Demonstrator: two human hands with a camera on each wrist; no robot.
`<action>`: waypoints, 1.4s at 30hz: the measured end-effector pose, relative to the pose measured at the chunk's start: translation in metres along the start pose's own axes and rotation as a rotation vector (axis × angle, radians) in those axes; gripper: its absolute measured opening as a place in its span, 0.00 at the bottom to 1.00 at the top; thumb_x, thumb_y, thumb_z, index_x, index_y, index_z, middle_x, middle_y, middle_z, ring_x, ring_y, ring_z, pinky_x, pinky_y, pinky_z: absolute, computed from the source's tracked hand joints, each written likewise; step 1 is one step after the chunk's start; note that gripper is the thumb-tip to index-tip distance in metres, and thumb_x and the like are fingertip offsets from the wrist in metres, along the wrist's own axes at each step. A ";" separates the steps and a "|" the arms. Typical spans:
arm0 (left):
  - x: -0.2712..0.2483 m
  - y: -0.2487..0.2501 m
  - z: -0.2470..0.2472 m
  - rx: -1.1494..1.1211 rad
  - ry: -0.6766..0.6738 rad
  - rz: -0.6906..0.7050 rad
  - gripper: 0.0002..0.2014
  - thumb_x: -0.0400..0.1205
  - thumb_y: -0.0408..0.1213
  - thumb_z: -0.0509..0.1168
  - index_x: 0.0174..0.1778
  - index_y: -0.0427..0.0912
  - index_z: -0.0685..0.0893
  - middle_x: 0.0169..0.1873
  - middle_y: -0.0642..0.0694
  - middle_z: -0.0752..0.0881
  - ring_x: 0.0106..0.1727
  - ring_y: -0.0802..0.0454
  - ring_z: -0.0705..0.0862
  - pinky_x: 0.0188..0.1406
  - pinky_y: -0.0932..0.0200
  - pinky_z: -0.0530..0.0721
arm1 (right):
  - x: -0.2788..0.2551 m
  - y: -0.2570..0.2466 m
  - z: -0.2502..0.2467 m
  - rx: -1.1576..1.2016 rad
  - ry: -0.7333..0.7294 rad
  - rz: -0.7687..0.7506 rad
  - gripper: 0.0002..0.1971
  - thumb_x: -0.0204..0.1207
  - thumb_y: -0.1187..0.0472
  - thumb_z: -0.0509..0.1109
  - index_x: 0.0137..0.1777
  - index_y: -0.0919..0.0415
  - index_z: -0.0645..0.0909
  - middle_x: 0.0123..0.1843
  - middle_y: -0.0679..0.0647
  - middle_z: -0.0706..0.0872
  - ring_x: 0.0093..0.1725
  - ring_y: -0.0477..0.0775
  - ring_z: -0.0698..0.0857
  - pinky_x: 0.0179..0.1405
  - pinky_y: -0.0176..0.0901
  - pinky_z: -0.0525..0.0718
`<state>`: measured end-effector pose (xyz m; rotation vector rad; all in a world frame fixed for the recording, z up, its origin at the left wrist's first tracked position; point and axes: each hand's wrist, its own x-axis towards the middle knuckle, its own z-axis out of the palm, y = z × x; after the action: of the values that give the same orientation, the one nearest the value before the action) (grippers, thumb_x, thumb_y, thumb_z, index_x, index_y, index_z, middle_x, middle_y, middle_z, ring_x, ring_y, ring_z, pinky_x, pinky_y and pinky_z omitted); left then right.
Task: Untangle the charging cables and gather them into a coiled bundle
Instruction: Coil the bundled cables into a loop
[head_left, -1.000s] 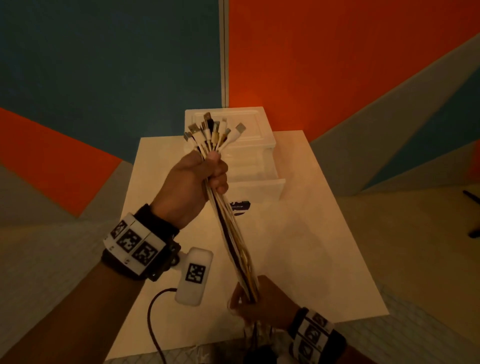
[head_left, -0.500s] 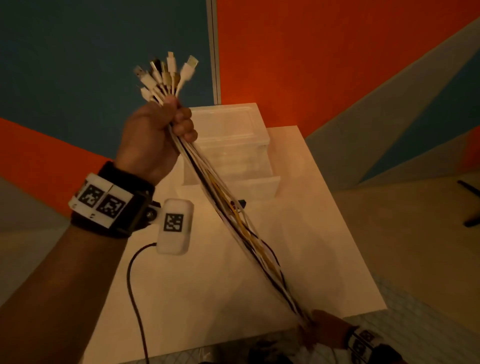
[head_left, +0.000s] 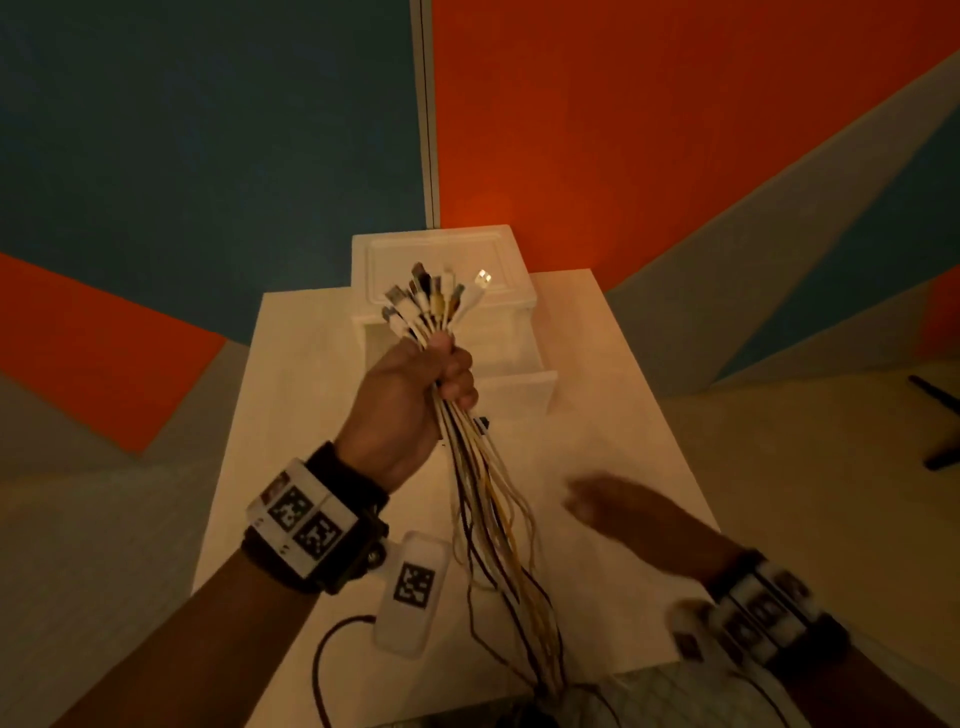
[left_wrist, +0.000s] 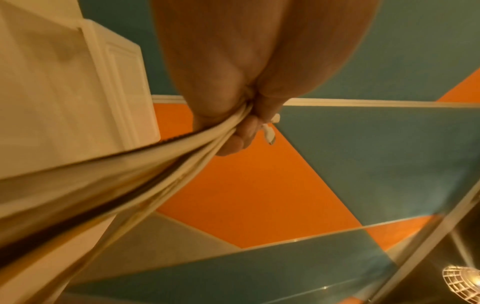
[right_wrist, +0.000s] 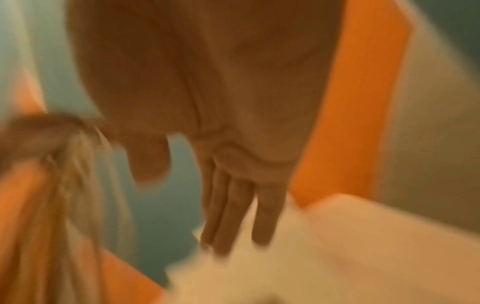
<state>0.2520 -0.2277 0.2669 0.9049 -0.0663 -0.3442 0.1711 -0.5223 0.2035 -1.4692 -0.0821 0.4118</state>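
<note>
My left hand grips a bunch of white, yellow and black charging cables just below their plugs, which fan out above the fist. The cables hang loose from the fist down past the table's near edge. In the left wrist view the cables run out of the curled fingers towards the lower left. My right hand hovers to the right of the hanging cables, blurred, holding nothing. The right wrist view shows its fingers straight and together.
A white table stands under both hands. A white plastic drawer box sits at its far end against the blue and orange wall. A small dark object lies on the table behind the cables.
My left hand has come down from high on the left to in front of the box. My right hand has let go of the cables' lower part and moved up to the right; the cables now hang slack.
</note>
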 end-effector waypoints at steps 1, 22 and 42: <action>-0.001 -0.008 0.004 -0.002 0.019 -0.008 0.08 0.85 0.27 0.55 0.41 0.40 0.72 0.29 0.48 0.71 0.27 0.56 0.69 0.30 0.60 0.73 | 0.025 -0.004 0.053 -0.021 -0.070 0.003 0.15 0.80 0.52 0.68 0.67 0.48 0.81 0.61 0.48 0.88 0.64 0.46 0.85 0.63 0.40 0.82; -0.036 -0.030 -0.044 -0.317 0.375 -0.036 0.11 0.89 0.29 0.49 0.43 0.40 0.72 0.28 0.44 0.76 0.31 0.49 0.82 0.58 0.44 0.84 | 0.071 -0.002 0.156 -0.216 -0.163 0.114 0.14 0.86 0.52 0.59 0.48 0.63 0.76 0.27 0.46 0.73 0.24 0.45 0.73 0.24 0.37 0.78; -0.048 0.038 -0.043 0.836 -0.566 -0.278 0.16 0.77 0.31 0.74 0.60 0.41 0.81 0.43 0.43 0.89 0.45 0.39 0.88 0.49 0.41 0.87 | 0.095 -0.109 0.155 -0.827 -0.495 0.058 0.22 0.85 0.47 0.60 0.40 0.62 0.83 0.21 0.43 0.75 0.23 0.48 0.69 0.26 0.41 0.69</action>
<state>0.2250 -0.1583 0.2743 1.6233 -0.6476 -0.8609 0.2365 -0.3498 0.3087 -2.1463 -0.6713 0.8477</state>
